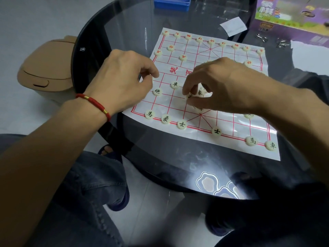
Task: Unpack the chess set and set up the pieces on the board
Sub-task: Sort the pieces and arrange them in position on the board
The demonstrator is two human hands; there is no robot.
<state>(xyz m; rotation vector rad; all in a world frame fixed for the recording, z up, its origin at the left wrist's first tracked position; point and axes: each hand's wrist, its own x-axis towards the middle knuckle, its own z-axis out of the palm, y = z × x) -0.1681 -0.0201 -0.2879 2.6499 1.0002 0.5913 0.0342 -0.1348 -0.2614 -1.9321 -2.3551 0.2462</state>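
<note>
A paper xiangqi board (pixel 231 127) with red lines lies on the round glass table (pixel 178 166). Red-lettered pieces (pixel 211 41) line its far edge. Black-lettered pieces (pixel 182 124) sit along the near edge, some placed, some loose mid-board. My left hand (pixel 122 77) hovers over the board's left side, its thumb and fingertips pinched together; what they hold is hidden. My right hand (pixel 220 82) reaches into a small cluster of black pieces (pixel 199 92) at the centre and pinches one between thumb and fingers.
The purple chess set box (pixel 292 13) stands at the back right, with a white paper slip (pixel 233 26) and metal puzzle rings (pixel 283 43) near it. A blue tray (pixel 171 3) is at the back. A tan lidded bin (pixel 48 72) stands on the floor, left.
</note>
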